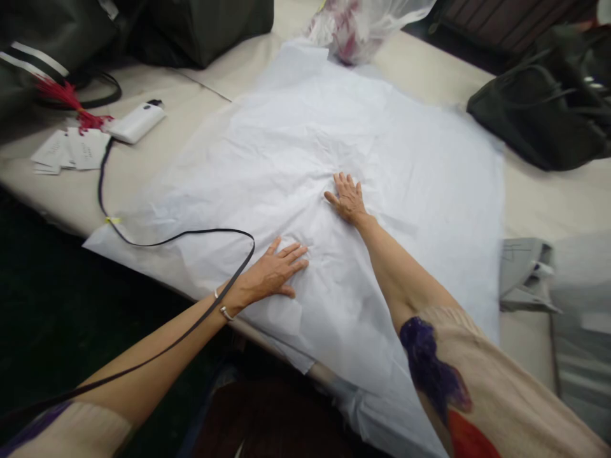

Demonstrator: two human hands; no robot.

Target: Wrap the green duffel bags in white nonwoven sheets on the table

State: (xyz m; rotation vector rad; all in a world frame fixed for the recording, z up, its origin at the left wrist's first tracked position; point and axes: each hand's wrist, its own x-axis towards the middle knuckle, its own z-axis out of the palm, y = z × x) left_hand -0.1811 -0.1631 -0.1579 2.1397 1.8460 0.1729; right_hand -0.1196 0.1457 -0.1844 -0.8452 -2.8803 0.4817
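Observation:
A large stack or sheet of thin white paper (429, 172) is spread over the table, wrinkled around both hands and hanging past the near edge. My left hand (272, 273) lies flat on its near part, fingers spread; a silver bracelet circles the wrist. Farther in, near the middle of the paper, my right hand (349, 198) presses down with its fingers apart. Neither hand holds anything. A thin black cord (205, 231) runs across the paper's left side and over my left forearm.
A white power bank (138, 122) joins the cord at left, beside white tags (71, 149) with red strings (71, 105). Dark bags (200, 32) stand at the back left, a black handbag (539, 114) at right. A clear plastic bag (353, 28) lies behind, folded grey material (525, 273) at right.

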